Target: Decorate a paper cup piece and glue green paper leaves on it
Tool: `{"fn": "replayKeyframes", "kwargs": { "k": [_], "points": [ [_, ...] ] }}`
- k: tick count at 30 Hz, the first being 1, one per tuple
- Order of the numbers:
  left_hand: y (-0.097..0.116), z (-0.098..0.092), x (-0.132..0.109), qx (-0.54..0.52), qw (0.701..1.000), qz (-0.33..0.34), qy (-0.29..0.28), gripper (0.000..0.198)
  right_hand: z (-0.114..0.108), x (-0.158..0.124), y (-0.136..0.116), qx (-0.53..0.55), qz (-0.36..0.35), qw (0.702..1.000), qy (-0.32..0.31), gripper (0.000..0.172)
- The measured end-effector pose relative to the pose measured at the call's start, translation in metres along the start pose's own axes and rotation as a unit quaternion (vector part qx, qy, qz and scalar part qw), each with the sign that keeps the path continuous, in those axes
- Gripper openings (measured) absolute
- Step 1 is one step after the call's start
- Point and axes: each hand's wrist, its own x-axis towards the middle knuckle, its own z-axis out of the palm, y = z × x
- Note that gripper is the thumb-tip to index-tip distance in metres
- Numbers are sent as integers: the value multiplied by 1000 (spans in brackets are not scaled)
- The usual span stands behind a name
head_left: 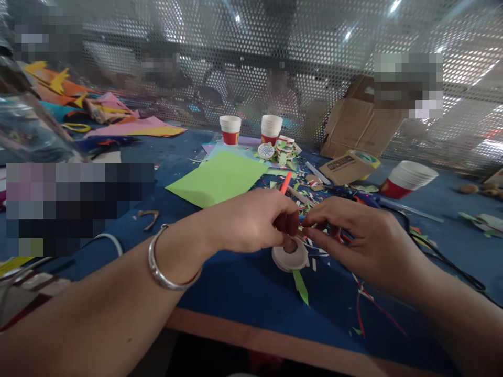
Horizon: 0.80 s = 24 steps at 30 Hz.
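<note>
My left hand, with a silver bracelet at the wrist, is closed, its fingers curled down. What it grips is hidden by the fingers. My right hand meets it fingertip to fingertip, thumb and forefinger pinched on something too small to name. Under the fingertips sits a round white paper piece, like a cup's base, with a brown spot in its middle. From it a green paper leaf points toward the table's front edge. An orange stick rises behind my left fingers; whether the hand holds it I cannot tell.
Green paper sheets lie beyond my left hand. Stacked paper cups stand at the back, with another stack tilted at right. Paper scraps, a cardboard box and a black cable surround the hands. A perforated metal screen closes the back.
</note>
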Motion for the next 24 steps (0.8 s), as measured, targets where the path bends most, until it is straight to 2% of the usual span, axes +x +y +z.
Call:
{"fn": "replayKeyframes", "kwargs": {
  "k": [5,13,20,24],
  "points": [
    [-2,7,-2,62,998,9,31,11,-1,1,1,-3,-23,1000,-9,12],
    [4,15,-2,136,989,11,63,10,-2,0,3,-11,-16,1000,-20,12],
    [2,21,-4,167,982,27,83,12,-3,0,7,-25,-23,999,7,9],
    [3,24,-6,191,976,39,93,8,-9,1,12,-48,4,999,23,11]
  ]
}}
